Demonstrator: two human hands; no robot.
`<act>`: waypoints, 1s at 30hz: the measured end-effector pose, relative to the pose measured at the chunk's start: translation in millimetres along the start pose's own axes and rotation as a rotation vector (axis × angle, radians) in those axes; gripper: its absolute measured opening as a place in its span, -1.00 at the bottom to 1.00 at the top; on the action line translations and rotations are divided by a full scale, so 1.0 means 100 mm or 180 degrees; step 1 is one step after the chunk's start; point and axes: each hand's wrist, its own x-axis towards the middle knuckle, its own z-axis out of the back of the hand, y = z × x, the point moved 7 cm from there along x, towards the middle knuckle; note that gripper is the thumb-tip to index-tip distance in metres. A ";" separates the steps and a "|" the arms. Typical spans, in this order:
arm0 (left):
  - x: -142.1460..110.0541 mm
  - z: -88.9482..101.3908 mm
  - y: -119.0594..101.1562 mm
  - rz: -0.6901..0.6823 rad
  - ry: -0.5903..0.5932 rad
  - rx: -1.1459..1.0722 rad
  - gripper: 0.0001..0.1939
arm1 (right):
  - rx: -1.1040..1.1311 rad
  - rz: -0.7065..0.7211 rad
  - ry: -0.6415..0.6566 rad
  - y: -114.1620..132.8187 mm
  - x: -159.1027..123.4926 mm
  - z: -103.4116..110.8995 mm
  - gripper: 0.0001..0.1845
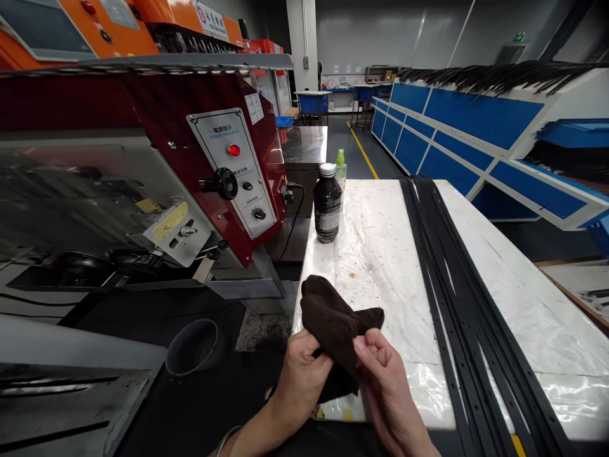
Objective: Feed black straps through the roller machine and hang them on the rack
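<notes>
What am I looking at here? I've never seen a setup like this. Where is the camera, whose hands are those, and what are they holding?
There is no robot here: a person is working with bare hands. The single picture comes from a camera worn on that person's head, looking forward and down, so you see roughly what they see.

The left hand and right hand both grip a bunched dark brown cloth at the near edge of a white-covered table. On the table lie long black strips with small holes, and beyond the cloth stand a dark bottle with a white cap and, partly behind it, a green-topped bottle.

To the left is a dark red machine, its power indicator glowing red.
</notes>
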 end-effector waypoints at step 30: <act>0.02 -0.02 0.20 0.0471 -0.0115 -0.0703 -0.95 | -0.0294 0.0215 0.0127 0.05 0.06 -0.04 -0.57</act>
